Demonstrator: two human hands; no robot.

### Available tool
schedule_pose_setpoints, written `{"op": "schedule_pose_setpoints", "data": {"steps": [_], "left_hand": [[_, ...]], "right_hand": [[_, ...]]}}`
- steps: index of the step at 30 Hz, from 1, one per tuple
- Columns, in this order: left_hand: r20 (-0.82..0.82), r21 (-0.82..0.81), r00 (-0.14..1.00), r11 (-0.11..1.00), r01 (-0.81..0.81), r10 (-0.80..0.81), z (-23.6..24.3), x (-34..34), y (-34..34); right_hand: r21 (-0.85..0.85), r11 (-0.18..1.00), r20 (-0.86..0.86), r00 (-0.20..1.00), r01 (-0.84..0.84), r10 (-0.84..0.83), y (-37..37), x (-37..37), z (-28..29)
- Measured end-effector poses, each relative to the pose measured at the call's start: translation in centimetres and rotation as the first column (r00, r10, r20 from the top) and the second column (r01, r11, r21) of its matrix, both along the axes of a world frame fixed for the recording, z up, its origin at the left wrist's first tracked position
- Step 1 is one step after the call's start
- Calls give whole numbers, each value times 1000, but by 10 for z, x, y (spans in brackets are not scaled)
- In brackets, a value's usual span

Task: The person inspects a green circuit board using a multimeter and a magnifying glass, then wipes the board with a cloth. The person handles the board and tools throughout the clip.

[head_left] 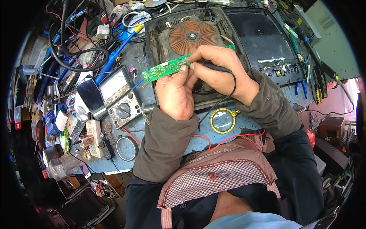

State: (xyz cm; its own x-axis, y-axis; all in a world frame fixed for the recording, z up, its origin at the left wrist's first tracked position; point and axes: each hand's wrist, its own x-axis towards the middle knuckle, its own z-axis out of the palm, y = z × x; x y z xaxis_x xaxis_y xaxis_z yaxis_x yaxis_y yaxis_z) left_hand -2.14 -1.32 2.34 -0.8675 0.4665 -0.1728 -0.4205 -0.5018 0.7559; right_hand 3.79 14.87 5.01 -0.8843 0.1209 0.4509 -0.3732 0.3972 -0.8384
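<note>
The cooker [151, 42] lies open toward the bench's [249, 123] far edge, but checking looks unfinished: our left fingers [180, 78] pinch the board [162, 71], our right fingers [204, 53] a probe [217, 67].

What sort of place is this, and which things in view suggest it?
This is probably an electronics repair workshop: an opened appliance shows its copper coil, a multimeter lies on the table, and the left hand holds a green circuit board.

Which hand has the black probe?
The right hand: it grips the black test probe, while the left hand holds the green circuit board.
</note>
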Motion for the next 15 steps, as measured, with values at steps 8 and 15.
{"op": "schedule_pose_setpoints", "data": {"steps": [8, 15], "left_hand": [[7, 4, 1000, 1000, 0, 0, -1, -1, 1], [8, 21, 1000, 1000, -7, 7, 1, 0, 1]], "right_hand": [[-17, 998, -50, 997, 52, -53, -1, -4, -4], [-20, 1000, -2, 1000, 19, -19, 1, 0, 2]]}}
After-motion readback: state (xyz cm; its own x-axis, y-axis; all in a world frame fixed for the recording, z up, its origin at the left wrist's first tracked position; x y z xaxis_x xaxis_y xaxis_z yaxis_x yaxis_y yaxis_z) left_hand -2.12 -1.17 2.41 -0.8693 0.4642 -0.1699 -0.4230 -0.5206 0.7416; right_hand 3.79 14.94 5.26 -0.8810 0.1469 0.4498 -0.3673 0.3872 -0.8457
